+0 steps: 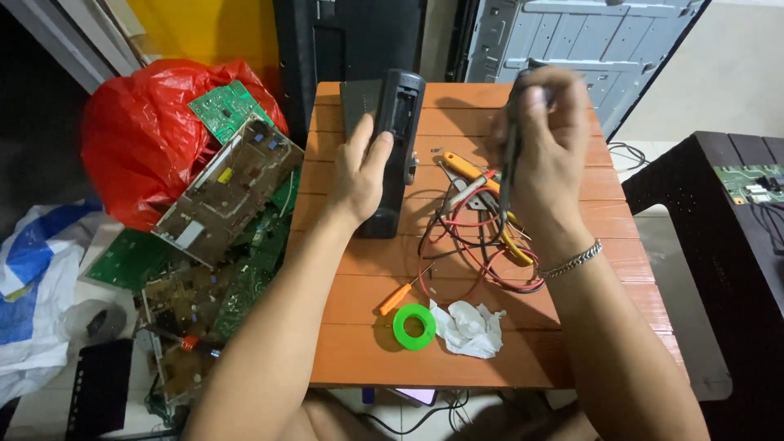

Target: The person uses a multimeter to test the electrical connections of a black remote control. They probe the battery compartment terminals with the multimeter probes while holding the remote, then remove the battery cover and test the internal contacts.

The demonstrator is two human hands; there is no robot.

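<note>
Head cam, looking down at my two hands over a small orange-brown slatted table (351, 351).

Left hand (362, 175) lies on a long dark gadget (394, 147), a black box w/ a recessed slot in its top face, set lengthwise on the table's left-centre. Palm is on its left edge, thumb and fingers (377, 155) curl over the side, so it's gripped loosely, held flat vs the wood.

Right hand (543, 151) is raised above the table's right half, a bit blurred. Its fingers are pinched shut round a thin dark probe (508, 163) that hangs point-down toward the cables. A silver bracelet (573, 260) sits on that wrist.

Under the right hand: a tangle of red and black leads (482, 257), w/ yellow-handled pliers (469, 169) lying partly on them, just right of the gadget. Nearer me, a small orange screwdriver (398, 299), a green tape roll (415, 327) touching a crumpled white tissue (469, 327).

Left of the table, on the floor: a heap of green circuit boards (220, 212), a red plastic bag (143, 143) behind, a blue-white bag (33, 286) at far left. At back, a grey metal panel (588, 45) leans upright. Far right, a dark stand (710, 237) carries another green board (751, 181).
</note>
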